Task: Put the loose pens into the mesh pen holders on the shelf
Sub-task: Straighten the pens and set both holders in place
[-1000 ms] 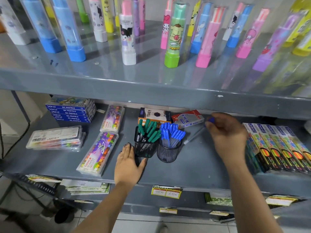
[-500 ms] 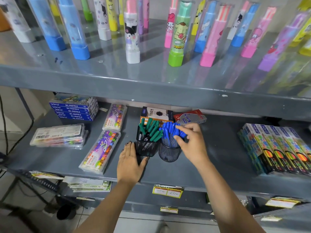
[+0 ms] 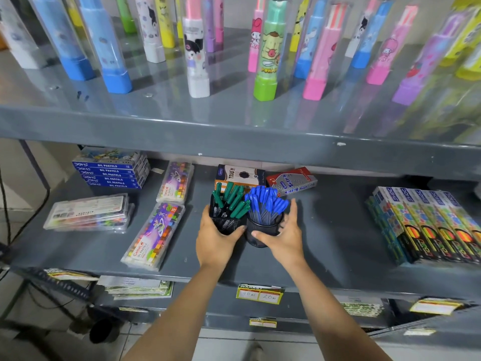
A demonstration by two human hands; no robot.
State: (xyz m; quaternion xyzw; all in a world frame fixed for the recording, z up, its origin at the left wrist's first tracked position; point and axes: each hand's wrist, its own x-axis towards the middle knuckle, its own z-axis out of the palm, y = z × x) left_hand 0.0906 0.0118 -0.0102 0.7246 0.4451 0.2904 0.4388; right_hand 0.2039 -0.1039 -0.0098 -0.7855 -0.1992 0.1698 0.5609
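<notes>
Two black mesh pen holders stand side by side on the middle grey shelf [image 3: 325, 246]. The left holder [image 3: 226, 222] is packed with green-capped pens [image 3: 231, 198]. The right holder [image 3: 263, 229] is packed with blue-capped pens [image 3: 265, 199]. My left hand [image 3: 216, 243] grips the left holder from the front and left. My right hand [image 3: 285, 237] cups the right holder, thumb in front, fingers round its right side. No loose pen shows on the shelf.
Two pen boxes [image 3: 263, 177] lie just behind the holders. Oil pastel packs [image 3: 153, 234] and boxes [image 3: 112, 169] lie to the left, colour pencil boxes [image 3: 429, 225] to the right. The upper shelf edge [image 3: 234, 136] overhangs, carrying tall character-print tubes [image 3: 266, 48].
My right hand brought a blue pen from the right, dropped it into the blue holder, then moved down to cup that holder. My left hand rose from the shelf to grip the green holder.
</notes>
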